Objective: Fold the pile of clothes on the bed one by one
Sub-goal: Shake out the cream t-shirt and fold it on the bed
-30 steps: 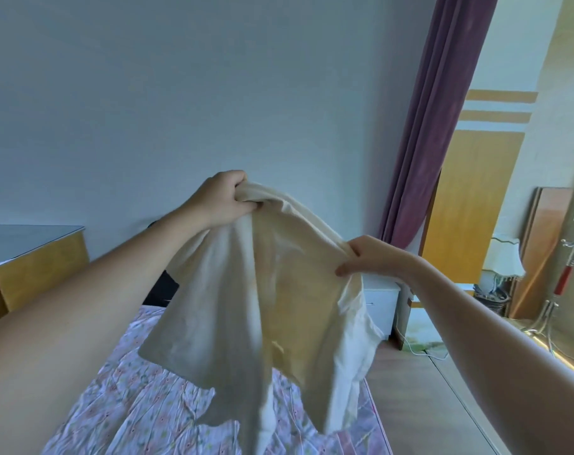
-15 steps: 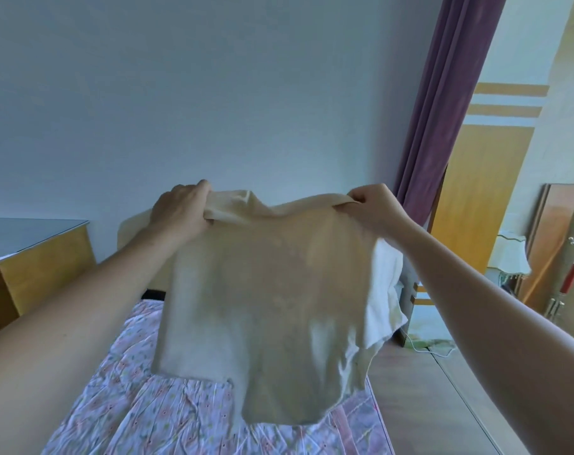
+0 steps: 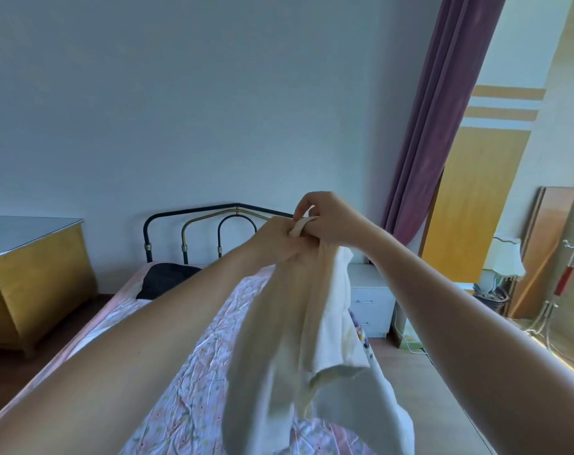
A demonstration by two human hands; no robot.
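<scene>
Cream cotton top (image 3: 298,339) hangs above the floral-sheeted bed (image 3: 194,382), pinched at its top edge by my left hand (image 3: 276,244) and right hand (image 3: 328,221) together; loosening either grip could undo the fold.

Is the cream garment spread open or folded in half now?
Folded in half: both hands, left hand and right hand, pinch its top together, and the cream garment hangs doubled.

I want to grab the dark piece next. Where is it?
In the head view, the dark garment lies at the bed's far end, left of centre, just below the metal headboard.
</scene>
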